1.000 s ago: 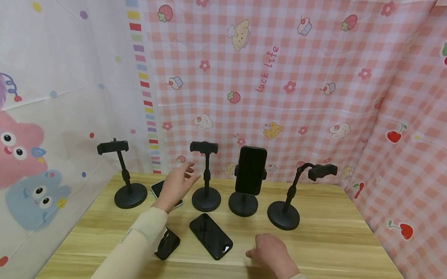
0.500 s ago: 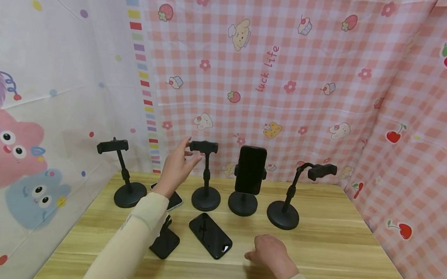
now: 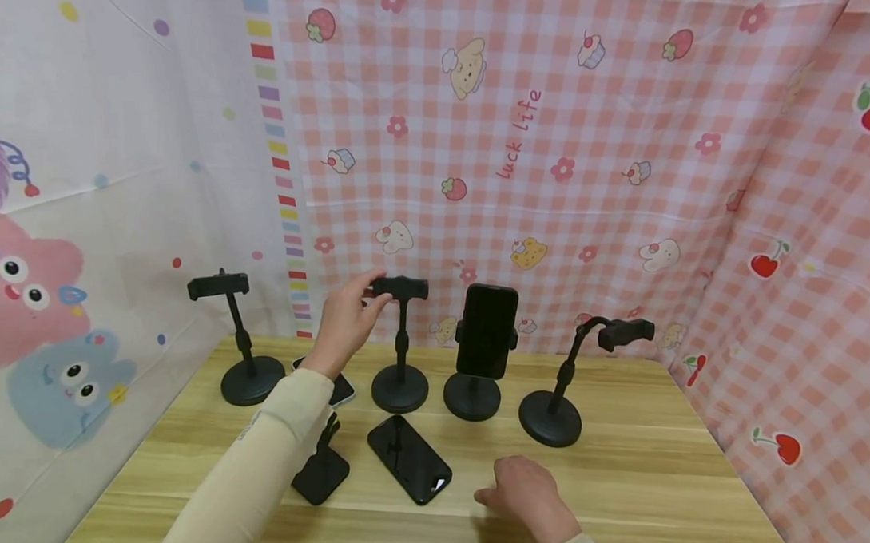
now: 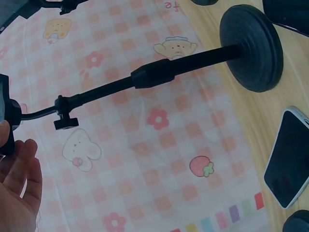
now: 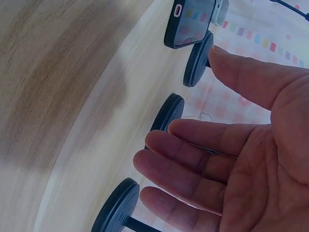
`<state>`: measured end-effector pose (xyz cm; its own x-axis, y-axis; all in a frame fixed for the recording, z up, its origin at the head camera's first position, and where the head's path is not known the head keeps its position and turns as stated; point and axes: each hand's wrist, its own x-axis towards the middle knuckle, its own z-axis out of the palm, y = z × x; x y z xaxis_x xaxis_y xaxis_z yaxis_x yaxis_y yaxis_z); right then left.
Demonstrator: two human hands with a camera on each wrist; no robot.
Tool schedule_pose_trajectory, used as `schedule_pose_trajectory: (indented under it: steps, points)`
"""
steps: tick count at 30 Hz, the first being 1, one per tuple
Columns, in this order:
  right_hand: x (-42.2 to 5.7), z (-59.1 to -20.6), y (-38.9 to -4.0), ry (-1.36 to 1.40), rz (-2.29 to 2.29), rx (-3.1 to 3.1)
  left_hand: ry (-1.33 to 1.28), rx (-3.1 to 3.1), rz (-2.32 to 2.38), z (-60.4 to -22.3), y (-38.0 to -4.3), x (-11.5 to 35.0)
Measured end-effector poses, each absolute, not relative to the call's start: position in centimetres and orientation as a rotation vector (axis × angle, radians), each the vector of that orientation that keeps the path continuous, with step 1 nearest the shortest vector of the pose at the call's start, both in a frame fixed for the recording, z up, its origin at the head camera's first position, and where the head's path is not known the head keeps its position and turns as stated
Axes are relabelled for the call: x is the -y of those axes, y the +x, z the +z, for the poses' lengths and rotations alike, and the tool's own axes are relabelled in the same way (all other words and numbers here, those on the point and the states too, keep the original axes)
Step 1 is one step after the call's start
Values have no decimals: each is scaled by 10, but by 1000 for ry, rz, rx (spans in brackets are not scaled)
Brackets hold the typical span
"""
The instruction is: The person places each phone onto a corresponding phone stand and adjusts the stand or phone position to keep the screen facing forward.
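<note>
The left wrist view crops the clamp, apparently pinched.

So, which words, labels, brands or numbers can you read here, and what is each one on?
"luck life": pink lettering running up the checked cloth; the left wrist view shows only its end.
Small marks on the left sleeve: too small to read.
Phones and stands: no readable text.

"luck life" stood in pinkish-red letters, running steeply upward, on the pink checked cloth; a small mark on the left sleeve was too small to read.
</note>
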<state>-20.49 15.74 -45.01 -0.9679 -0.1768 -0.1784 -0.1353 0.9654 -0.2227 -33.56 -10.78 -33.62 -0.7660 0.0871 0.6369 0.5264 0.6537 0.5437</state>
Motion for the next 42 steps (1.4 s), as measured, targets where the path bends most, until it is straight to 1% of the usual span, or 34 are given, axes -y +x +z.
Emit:
schedule_pose_trajectory:
  steps: [19, 42]
  points:
    - [-153, -453, -208, -275, -344, -2939, -514, 2259, -881, -334, -324, 101]
    - [-134, -466, -211, -279, -355, -2977, -508, 2291, -878, -337, -323, 106]
